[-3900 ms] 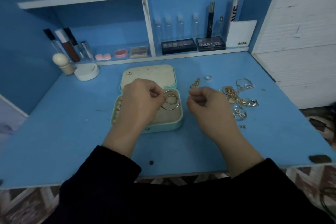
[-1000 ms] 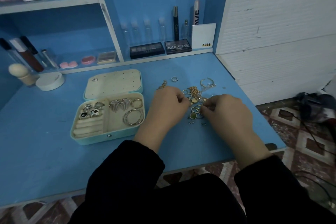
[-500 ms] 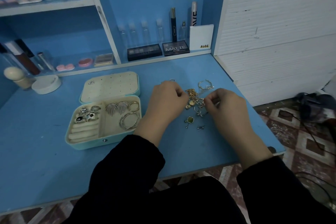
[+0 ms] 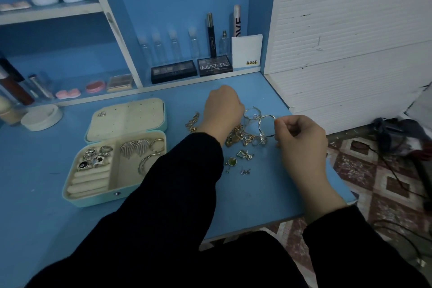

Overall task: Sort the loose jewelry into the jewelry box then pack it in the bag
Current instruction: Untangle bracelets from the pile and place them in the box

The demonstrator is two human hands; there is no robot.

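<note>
The open mint jewelry box (image 4: 93,202) lies at the left on the blue desk (image 4: 35,217), with rings, fan-shaped earrings and hoops inside. To its right sits a tangle of loose gold and silver jewelry (image 4: 243,138). My right hand (image 4: 301,140) pinches a thin silver hoop (image 4: 266,126) lifted from that pile. My left hand (image 4: 222,110) is closed at the pile's far side, fingertips at a second hoop (image 4: 251,112); whether it grips that hoop is hidden. A green-stone piece (image 4: 231,161) and small studs (image 4: 245,172) lie nearer me. No bag is visible.
Makeup palettes (image 4: 174,71), small bottles and a white NUDE box (image 4: 246,50) line the back shelf. A round white container (image 4: 42,117) stands far left. A gold chain (image 4: 192,119) lies between box and pile. The desk's right edge drops to a tiled floor with cables.
My right hand has lifted a silver hoop out of the pile. My left hand has moved farther back over the pile. The view has shifted slightly.
</note>
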